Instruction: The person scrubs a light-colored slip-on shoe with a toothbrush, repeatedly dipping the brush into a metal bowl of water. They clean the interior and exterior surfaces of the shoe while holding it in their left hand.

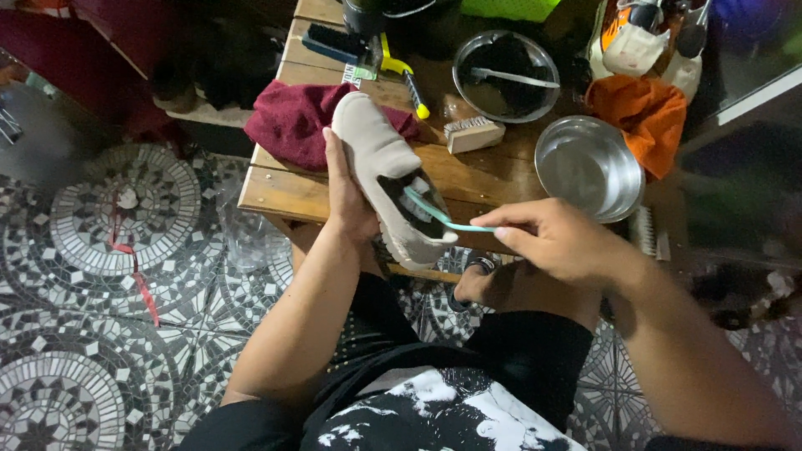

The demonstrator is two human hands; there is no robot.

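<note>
Beige shoe (380,163) – left hand (347,200) | teal toothbrush (443,219) – right hand (555,242)

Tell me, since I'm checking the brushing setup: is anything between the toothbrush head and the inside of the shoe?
Nothing visible. The left hand holds the shoe above the table edge, opening up; the right hand holds the toothbrush, its head already at the opening.

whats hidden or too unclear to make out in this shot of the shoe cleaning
- Head view: the toothbrush bristles sit inside the beige shoe; its opening hides them.
- The left hand fingers are behind the shoe.
- The far bowl contents are too dark to identify.
- The things at the top right are cut by the frame edge.
- The right hand pinches the handle.
</note>
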